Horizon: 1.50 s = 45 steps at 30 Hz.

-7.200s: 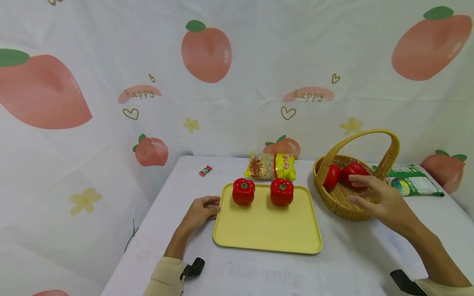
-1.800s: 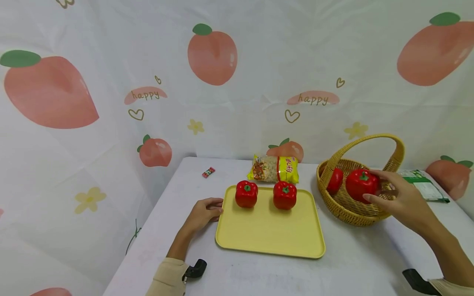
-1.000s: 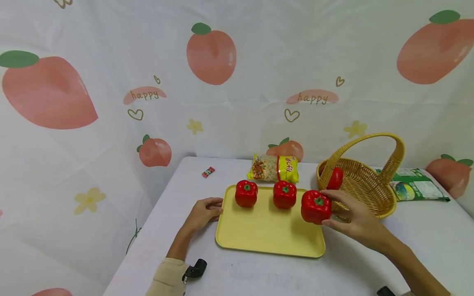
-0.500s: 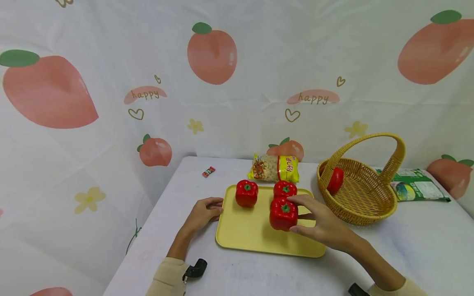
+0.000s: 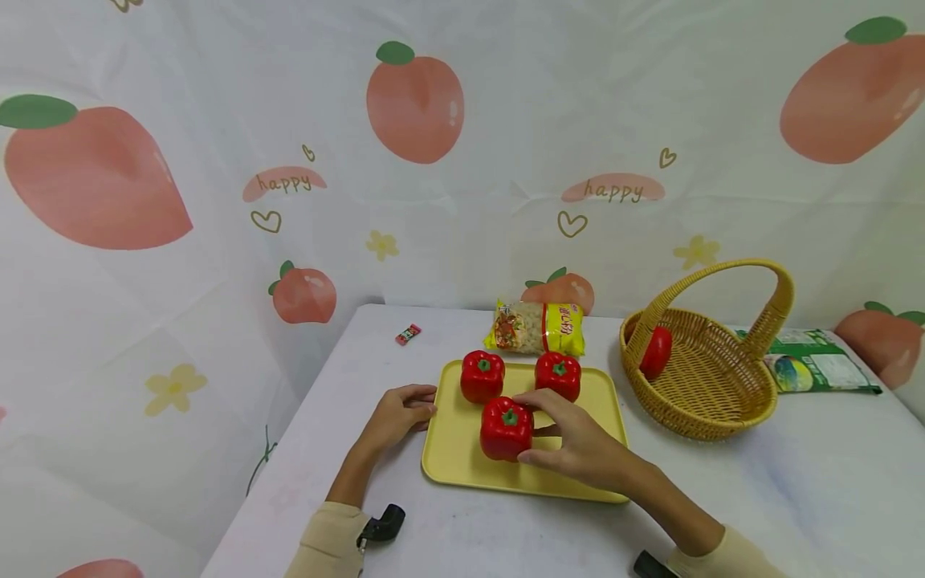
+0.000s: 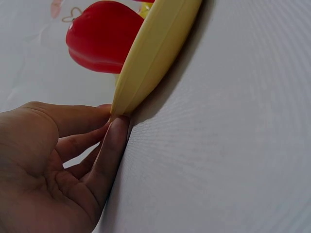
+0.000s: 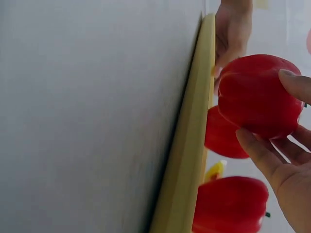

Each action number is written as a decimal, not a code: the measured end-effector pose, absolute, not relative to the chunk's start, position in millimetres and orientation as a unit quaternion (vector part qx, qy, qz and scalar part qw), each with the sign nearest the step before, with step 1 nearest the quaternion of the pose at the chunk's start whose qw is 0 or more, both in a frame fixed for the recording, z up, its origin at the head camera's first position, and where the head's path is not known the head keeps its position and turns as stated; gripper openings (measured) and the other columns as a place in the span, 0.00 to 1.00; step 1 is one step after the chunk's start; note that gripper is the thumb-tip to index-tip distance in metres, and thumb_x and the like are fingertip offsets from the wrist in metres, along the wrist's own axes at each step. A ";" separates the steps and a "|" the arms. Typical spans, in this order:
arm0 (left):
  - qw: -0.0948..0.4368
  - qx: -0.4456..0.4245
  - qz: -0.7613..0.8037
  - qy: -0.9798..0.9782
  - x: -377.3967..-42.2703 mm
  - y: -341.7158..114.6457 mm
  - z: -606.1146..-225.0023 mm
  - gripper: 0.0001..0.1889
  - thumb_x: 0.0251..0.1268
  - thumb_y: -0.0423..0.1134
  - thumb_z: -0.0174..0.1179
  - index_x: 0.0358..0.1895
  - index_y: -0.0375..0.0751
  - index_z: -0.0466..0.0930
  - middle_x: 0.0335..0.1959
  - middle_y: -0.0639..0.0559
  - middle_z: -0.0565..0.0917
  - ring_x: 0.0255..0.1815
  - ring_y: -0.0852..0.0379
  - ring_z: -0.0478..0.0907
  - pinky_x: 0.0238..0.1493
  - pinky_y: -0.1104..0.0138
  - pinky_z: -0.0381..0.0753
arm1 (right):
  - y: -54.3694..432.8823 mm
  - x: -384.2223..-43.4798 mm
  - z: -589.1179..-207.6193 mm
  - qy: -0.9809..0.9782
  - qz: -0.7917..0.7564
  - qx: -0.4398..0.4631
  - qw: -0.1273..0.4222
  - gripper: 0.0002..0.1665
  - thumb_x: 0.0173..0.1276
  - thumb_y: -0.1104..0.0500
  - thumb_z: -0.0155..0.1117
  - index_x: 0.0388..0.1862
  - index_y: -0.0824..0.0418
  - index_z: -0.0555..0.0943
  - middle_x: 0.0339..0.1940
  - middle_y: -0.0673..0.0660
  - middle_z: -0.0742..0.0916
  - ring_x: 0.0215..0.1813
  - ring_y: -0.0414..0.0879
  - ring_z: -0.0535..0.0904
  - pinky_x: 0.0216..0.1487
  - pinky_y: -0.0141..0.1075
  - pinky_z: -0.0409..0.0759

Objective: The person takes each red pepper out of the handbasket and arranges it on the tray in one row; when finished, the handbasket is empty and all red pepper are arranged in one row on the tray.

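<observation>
My right hand point(image 5: 578, 437) grips a red bell pepper point(image 5: 507, 429) between thumb and fingers, over the front middle of a yellow tray point(image 5: 462, 470). In the right wrist view the held bell pepper point(image 7: 257, 97) shows the thumb on one side and fingertips on the other. Two more bell peppers stand along the tray's back part, one on the left point(image 5: 482, 377) and one on the right point(image 5: 558, 376). At the tray's left edge, my left hand point(image 5: 396, 417) pinches the rim; thumb and index finger meet at the tray corner point(image 6: 141, 77) in the left wrist view.
A wicker basket point(image 5: 711, 417) with a tall handle stands right of the tray, one red bell pepper point(image 5: 656, 353) inside. Behind it lies a green packet point(image 5: 820, 361). A yellow food bag point(image 5: 538, 329) lies behind the tray, a small red wrapper point(image 5: 408, 334) at the back left.
My right hand has taken a bell pepper from the basket and carried it left over the tray, lately past the right-hand pepper to the front middle. The left hand stays at the rim.
</observation>
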<state>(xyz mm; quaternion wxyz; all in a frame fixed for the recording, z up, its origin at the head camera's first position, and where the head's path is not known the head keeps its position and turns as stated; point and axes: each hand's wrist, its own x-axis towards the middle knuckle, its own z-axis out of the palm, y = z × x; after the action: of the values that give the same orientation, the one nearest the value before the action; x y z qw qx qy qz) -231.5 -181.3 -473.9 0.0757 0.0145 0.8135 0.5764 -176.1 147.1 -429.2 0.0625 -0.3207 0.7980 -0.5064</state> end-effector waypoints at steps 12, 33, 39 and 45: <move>0.077 0.016 0.572 0.816 -231.1 -180.4 -471.1 0.19 0.73 0.30 0.65 0.65 0.33 0.83 0.54 0.45 0.89 0.49 0.55 0.87 0.47 0.64 0.91 | 125.2 -176.8 -432.4 0.794 -0.512 -0.315 0.090 0.41 0.67 0.56 0.80 0.75 0.58 0.70 0.69 0.55 0.79 0.71 0.58 0.77 0.58 0.42 0.88; 0.072 0.010 0.577 0.813 -231.6 -180.7 -472.6 0.19 0.72 0.29 0.64 0.64 0.33 0.83 0.53 0.45 0.89 0.47 0.55 0.87 0.45 0.64 0.90 | 110.9 -175.9 -430.4 0.810 -0.488 -0.299 0.128 0.43 0.66 0.54 0.80 0.77 0.55 0.71 0.71 0.51 0.79 0.72 0.52 0.77 0.59 0.38 0.87; 0.077 0.010 0.576 0.814 -232.5 -181.4 -473.7 0.19 0.72 0.29 0.64 0.64 0.33 0.83 0.53 0.45 0.89 0.47 0.55 0.86 0.45 0.65 0.90 | 110.4 -176.3 -430.0 0.812 -0.485 -0.295 0.135 0.43 0.66 0.55 0.80 0.77 0.55 0.71 0.71 0.51 0.80 0.72 0.52 0.78 0.59 0.39 0.87; 0.073 0.012 0.574 0.816 -232.2 -181.9 -474.1 0.19 0.72 0.30 0.64 0.64 0.33 0.83 0.53 0.46 0.89 0.47 0.56 0.86 0.46 0.65 0.90 | 110.1 -176.9 -429.8 0.814 -0.480 -0.297 0.135 0.43 0.66 0.55 0.81 0.76 0.55 0.71 0.71 0.52 0.80 0.72 0.53 0.78 0.59 0.39 0.87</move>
<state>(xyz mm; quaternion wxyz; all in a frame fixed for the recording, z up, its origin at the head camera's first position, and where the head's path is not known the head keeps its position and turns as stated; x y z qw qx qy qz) -232.2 -181.9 -474.1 0.0730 0.0118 0.8158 0.5735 -176.9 110.1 -429.8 0.1353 -0.2970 0.8141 -0.4804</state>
